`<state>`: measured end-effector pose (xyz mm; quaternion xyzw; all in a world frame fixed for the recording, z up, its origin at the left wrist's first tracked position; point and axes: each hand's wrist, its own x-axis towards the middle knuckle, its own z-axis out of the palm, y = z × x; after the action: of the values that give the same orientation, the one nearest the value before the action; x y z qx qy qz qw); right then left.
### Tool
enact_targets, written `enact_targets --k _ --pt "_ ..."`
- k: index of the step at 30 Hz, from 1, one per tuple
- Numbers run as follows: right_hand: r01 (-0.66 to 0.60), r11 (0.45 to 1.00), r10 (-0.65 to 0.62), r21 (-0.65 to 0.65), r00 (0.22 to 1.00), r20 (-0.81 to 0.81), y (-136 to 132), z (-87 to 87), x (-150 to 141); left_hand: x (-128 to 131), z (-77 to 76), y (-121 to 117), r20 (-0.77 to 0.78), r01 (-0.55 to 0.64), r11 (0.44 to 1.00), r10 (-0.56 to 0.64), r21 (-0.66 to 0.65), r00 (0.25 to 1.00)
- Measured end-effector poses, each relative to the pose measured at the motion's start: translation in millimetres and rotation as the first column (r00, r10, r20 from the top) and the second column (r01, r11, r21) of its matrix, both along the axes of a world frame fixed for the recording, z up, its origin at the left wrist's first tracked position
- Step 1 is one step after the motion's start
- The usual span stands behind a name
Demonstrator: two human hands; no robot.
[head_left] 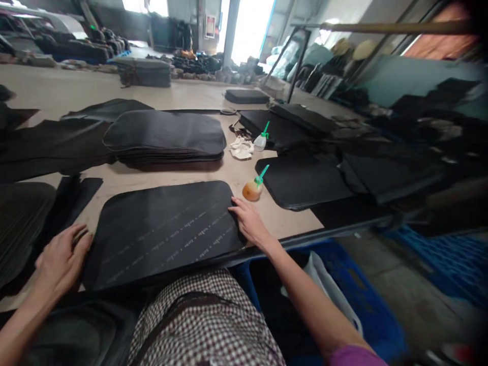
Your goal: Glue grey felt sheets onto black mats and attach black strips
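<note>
A black rounded-corner panel (pixel 163 229) with rows of pale printed lettering lies flat on the table in front of me. My right hand (pixel 249 221) rests at its right edge, fingers stretched out and touching the border. Beside its left edge is my left hand (pixel 63 262), fingers bent with the thumb apart and nothing visible in them. A squat bottle of amber liquid with a green nozzle (pixel 252 190) stands just beyond my right fingers. Behind the panel sits a neat stack of similar black panels (pixel 168 134).
A white bottle with a green nozzle (pixel 261 141) stands by a crumpled white cloth (pixel 241 148). More black sheets (pixel 308 178) lie to the right, and a dark stack (pixel 23 223) stands left. Below the table edge is a blue crate (pixel 366 305).
</note>
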<state>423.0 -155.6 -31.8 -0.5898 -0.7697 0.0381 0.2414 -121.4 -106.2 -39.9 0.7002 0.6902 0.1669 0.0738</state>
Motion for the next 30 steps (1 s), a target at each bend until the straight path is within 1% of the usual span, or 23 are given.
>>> enact_targets --k 1,3,5,7,9,11,14,15,17,20,23,26,28,30 --pt "0.011 1.000 -0.011 0.020 1.000 -0.014 7 4.6 -2 1 3.4 6 -0.014 0.001 1.000 0.000 0.018 1.000" --pt "0.016 0.998 -0.014 0.059 0.999 -0.033 27 13.7 -10 13 14.0 18 -0.051 0.056 0.996 -0.052 0.075 0.997" --pt "-0.009 0.998 0.011 0.069 1.000 -0.024 50 19.5 -22 35 24.7 34 -0.092 0.149 0.984 -0.139 0.102 0.986" --pt "-0.037 0.999 0.037 0.038 0.999 0.014 73 18.6 -35 60 29.5 51 -0.139 0.233 0.969 -0.221 0.079 0.965" --pt "-0.047 0.999 0.048 -0.014 0.997 0.061 89 11.5 -44 78 25.6 66 -0.190 0.304 0.952 -0.295 0.022 0.937" --pt "-0.046 0.998 0.051 -0.053 0.993 0.103 97 1.5 -47 86 14.9 77 -0.229 0.340 0.940 -0.339 -0.037 0.912" --pt "-0.040 0.996 0.050 -0.075 0.988 0.146 98 -9.1 -46 85 -2.1 85 -0.265 0.362 0.930 -0.367 -0.069 0.892" --pt "-0.029 0.996 0.042 -0.082 0.986 0.159 97 -10.2 -45 83 -5.4 85 -0.272 0.365 0.929 -0.369 -0.068 0.889" --pt "0.008 0.995 0.011 -0.100 0.982 0.188 95 -9.5 -44 78 -7.4 85 -0.274 0.360 0.930 -0.366 -0.074 0.889" --pt "0.076 0.988 -0.044 -0.133 0.973 0.228 93 -5.5 -43 70 -2.8 86 -0.268 0.304 0.948 -0.319 -0.096 0.909" --pt "0.140 0.974 -0.098 -0.176 0.969 0.225 93 -3.1 -41 56 3.0 87 -0.285 0.235 0.967 -0.252 -0.093 0.925" --pt "0.199 0.960 -0.158 -0.197 0.965 0.208 92 -2.6 -39 43 7.3 86 -0.303 0.220 0.973 -0.230 -0.067 0.925" --pt "0.237 0.954 -0.202 -0.182 0.961 0.190 87 -2.6 -39 40 11.1 82 -0.306 0.203 0.979 -0.200 -0.023 0.931" --pt "0.251 0.959 -0.231 -0.135 0.962 0.147 77 -1.5 -37 46 17.2 71 -0.309 0.198 0.976 -0.161 0.093 0.937"
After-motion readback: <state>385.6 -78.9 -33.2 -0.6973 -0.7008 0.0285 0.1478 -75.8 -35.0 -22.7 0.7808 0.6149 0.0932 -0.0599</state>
